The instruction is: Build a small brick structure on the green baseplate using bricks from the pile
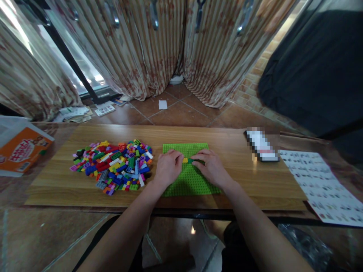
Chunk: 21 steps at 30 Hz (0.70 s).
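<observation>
A green studded baseplate (pixel 187 183) lies on the wooden table, under both hands. Over its upper half, my left hand (pixel 169 165) has its fingers closed at the left end of a short row of small toy bricks. A yellow brick (pixel 185 160) shows between the hands, with a green brick (pixel 190 161) against its right side. My right hand (pixel 209 166) pinches the right end of this row, thumb and fingertips around a dark green brick. The fingertips partly cover the row, so its full length is hidden.
Left of the baseplate spreads a big pile of mixed toy bricks (pixel 119 162) on the table (pixel 235 189). A phone-like device (pixel 262 145), partly blurred, lies at the right. Beyond it, a printed sheet (pixel 326 185) overhangs the edge. An orange and white box (pixel 24 147) stands far left.
</observation>
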{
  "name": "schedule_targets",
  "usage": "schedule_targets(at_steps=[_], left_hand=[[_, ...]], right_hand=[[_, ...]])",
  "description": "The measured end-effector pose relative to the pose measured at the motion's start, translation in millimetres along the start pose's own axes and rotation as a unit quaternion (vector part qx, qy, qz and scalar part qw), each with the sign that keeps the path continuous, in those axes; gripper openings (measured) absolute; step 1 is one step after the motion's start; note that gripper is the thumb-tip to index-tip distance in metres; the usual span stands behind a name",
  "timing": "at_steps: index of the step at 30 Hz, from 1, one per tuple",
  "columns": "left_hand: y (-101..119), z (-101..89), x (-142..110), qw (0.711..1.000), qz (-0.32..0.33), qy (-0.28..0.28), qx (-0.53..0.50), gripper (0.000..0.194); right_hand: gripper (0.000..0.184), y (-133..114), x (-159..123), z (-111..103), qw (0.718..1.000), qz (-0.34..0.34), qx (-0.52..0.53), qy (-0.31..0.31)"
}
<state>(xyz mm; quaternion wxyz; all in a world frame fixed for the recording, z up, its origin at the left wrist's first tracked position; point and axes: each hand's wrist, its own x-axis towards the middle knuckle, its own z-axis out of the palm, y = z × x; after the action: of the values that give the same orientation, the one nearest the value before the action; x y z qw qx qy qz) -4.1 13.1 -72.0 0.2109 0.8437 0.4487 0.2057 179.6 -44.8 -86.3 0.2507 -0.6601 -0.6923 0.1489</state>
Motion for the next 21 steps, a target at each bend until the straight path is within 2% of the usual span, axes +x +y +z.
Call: schedule_targets(at_steps=[8,16,21], left_hand=[[-0.1,-1.3,-3.1,0.999,-0.001,-0.009,-0.033,0.016],[-1.7,-2.8,-2.9,0.999,-0.004,-0.024,-0.027,0.021],[1.7,-0.4,-2.9,0.999,-0.014,-0.007,-0.033,0.019]], right_hand=[[0.019,0.2,-0.4,-1.3,1.0,0.004,0.004,0.004],[0.018,-2.0,0.2,-1.8,1.0,0.003,0.01,0.011],[0.018,0.3,1.0,-0.9,1.0,-0.01,0.006,0.009]])
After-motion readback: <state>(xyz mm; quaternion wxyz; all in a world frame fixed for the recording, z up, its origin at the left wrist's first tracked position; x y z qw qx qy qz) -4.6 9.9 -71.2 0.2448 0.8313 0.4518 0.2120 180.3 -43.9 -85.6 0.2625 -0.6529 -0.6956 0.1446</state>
